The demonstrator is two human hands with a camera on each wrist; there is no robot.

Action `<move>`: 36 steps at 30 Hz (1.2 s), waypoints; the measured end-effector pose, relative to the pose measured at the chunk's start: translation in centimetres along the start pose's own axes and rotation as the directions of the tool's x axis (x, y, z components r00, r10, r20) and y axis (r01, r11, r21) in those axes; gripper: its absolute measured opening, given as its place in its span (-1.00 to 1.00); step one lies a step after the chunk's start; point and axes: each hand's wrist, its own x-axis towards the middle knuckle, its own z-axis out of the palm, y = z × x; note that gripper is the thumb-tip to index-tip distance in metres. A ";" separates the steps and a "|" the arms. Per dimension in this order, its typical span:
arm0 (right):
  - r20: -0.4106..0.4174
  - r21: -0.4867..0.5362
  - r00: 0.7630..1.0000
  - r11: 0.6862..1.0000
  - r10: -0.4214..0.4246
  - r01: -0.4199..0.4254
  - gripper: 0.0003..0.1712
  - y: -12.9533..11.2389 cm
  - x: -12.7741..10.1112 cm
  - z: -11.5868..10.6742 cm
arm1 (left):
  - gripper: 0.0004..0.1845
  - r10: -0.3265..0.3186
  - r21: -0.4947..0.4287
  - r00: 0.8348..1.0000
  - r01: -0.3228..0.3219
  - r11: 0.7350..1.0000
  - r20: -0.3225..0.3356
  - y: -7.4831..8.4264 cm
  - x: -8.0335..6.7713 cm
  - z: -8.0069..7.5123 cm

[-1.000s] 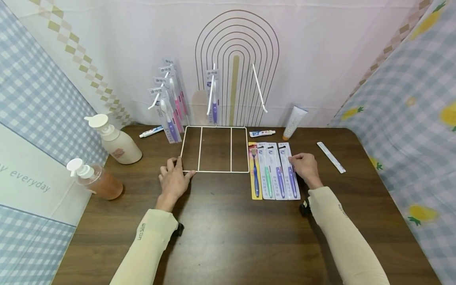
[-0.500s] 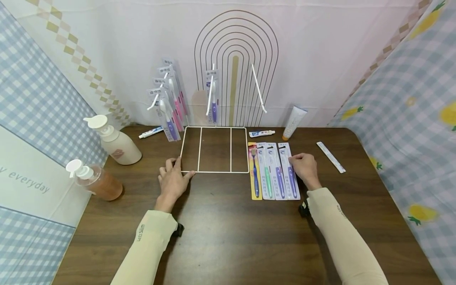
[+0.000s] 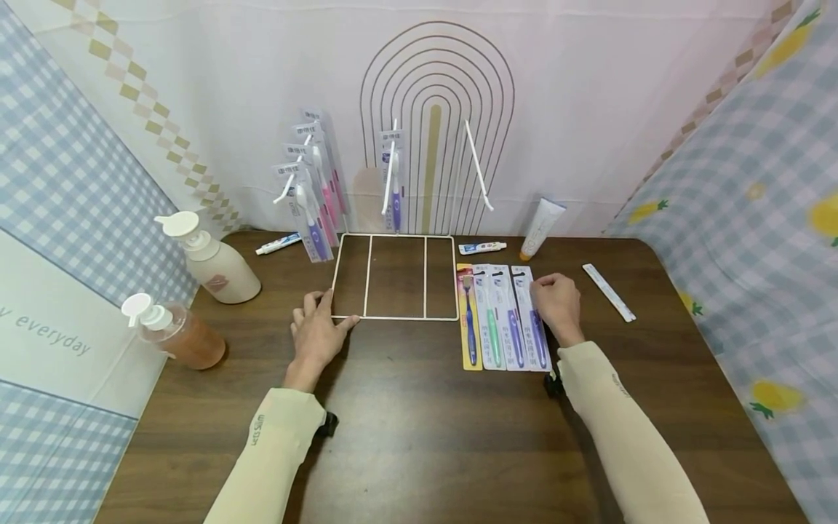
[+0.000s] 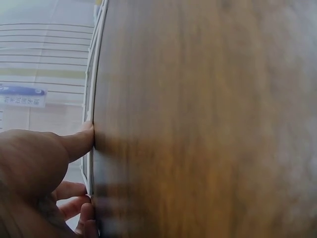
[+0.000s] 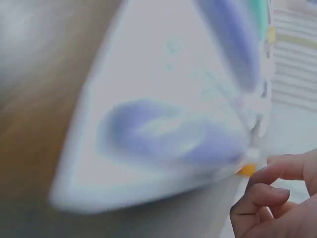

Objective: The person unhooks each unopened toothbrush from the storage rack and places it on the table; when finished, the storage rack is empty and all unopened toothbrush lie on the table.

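My left hand (image 3: 316, 331) holds the near left corner of a white wire display rack (image 3: 396, 318), thumb on the front wire and fingers at the side wire. In the left wrist view, the thumb (image 4: 81, 141) meets the wire just above the dark wood. My right hand (image 3: 558, 302) pinches the right edge of a packaged purple toothbrush (image 3: 538, 338), the rightmost of a row. In the right wrist view that pack is large and blurred, with curled fingers (image 5: 262, 198) at its far edge. Beside it lie packaged purple (image 3: 516, 338), green (image 3: 493, 338) and blue (image 3: 471, 335) toothbrushes.
Several packaged toothbrushes (image 3: 314, 236) hang on the rack's left hook, one (image 3: 396, 207) on the middle hook; the right hook (image 3: 479, 171) is bare. Pump bottles (image 3: 229, 273) stand left. Toothpaste tubes (image 3: 483, 248), a white tube (image 3: 542, 227) and a slim sachet (image 3: 609, 292) lie around.
My right hand has shifted slightly up and to the left along the edge of the purple toothbrush's pack. The left hand stays at the rack's corner.
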 end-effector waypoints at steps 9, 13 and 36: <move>0.013 0.119 0.981 0.974 -0.194 0.191 -0.63 -7.7 0.3 1.9 | -0.06 0.000 0.008 1.000 0.000 1.000 0.008 0.1 0.2 0.0; 0.055 0.229 0.960 0.940 -0.273 0.254 -0.63 -11.8 0.6 3.0 | -0.08 -0.001 0.021 1.000 0.001 1.000 0.004 0.3 0.2 -0.1; 0.169 0.411 0.884 0.846 -0.437 0.340 -0.29 -27.1 -0.7 6.3 | -0.07 -0.026 0.006 1.000 0.026 1.000 0.007 -0.3 0.0 -0.2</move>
